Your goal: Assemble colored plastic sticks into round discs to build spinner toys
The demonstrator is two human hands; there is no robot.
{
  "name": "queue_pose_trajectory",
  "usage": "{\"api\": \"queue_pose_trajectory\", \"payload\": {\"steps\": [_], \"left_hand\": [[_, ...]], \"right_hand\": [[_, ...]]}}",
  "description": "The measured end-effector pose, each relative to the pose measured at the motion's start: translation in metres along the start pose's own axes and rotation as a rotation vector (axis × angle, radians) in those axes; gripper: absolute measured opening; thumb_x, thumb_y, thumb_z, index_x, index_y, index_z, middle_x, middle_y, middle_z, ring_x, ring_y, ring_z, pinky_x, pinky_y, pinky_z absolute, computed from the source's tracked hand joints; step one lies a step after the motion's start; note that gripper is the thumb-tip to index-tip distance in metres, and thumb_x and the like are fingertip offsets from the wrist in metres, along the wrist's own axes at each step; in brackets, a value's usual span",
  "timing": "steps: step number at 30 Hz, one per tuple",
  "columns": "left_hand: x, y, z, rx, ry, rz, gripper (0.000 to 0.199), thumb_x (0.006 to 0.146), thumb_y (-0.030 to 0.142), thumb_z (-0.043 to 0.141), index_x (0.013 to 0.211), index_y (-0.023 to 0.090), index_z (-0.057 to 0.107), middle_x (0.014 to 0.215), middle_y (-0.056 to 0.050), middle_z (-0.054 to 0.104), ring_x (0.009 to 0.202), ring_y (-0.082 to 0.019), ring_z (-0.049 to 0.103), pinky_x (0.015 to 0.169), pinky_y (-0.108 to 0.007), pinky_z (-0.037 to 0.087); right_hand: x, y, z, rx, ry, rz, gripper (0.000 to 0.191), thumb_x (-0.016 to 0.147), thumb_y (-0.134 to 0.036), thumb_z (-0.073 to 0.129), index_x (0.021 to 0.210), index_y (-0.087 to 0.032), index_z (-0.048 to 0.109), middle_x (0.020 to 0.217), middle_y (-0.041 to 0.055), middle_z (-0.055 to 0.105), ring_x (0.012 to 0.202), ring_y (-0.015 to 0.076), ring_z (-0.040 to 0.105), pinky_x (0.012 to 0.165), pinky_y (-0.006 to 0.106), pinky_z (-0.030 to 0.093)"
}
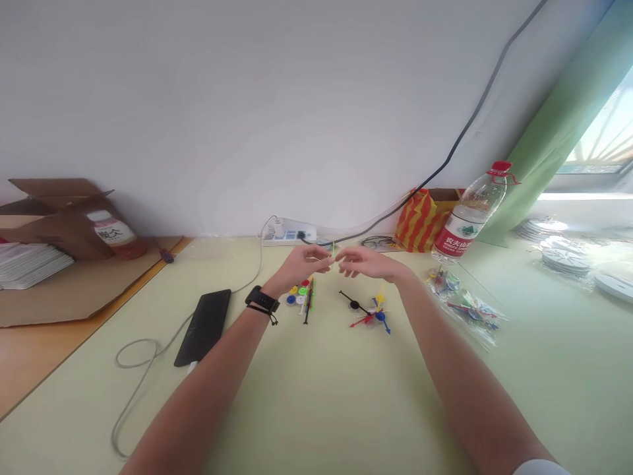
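A plain pale wall (pixel 222 119) rises behind the light green tabletop (pixel 316 415). From here I see an open brown cardboard box (pixel 69 201) at the far left and a big clear plastic bottle with a red label (pixel 462 231) near the wall — both well outside the working spot. A flat black phone (pixel 205 326) lies left of the forearms, seemingly there to charge. Both hands meet mid-air, probably to bring fine work together: the left hand (pixel 297 267) has thumb and forefinger closed, apparently on a thin yellow-green plastic piece (pixel 333 249); the right hand (pixel 373 264) curls opposite, its fingertips very near, though I can't tell whether they grip it. Below, slim coloured plastic sticks (pixel 309 302) lie beside small round plastic discs (pixel 291 300) — within easy reach, as are coloured arrow-shaped pieces (pixel 380 316) grouped to the right.
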State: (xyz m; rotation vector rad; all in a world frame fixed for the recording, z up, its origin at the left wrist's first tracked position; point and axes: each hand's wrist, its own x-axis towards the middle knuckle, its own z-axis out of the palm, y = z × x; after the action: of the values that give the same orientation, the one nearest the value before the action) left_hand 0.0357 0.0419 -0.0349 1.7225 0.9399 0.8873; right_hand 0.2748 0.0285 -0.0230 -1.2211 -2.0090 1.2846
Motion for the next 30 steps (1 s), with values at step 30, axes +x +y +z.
{"api": "queue_pose_trajectory", "payload": {"steps": [30], "left_hand": [[-0.001,-0.029,-0.01,0.737,-0.113,0.175,0.028,0.076,0.044,0.078,0.095,0.024,0.08,0.096,-0.008,0.074,0.094,-0.029,0.067,0.08,-0.037,0.051]], "right_hand": [[0.005,0.0,0.017,-0.497,-0.386,0.352,0.024,0.062,-0.034,0.087,0.074,-0.022,0.069,0.065,0.001,0.071,0.068,0.0213,0.068,0.061,0.03,0.048]]}}
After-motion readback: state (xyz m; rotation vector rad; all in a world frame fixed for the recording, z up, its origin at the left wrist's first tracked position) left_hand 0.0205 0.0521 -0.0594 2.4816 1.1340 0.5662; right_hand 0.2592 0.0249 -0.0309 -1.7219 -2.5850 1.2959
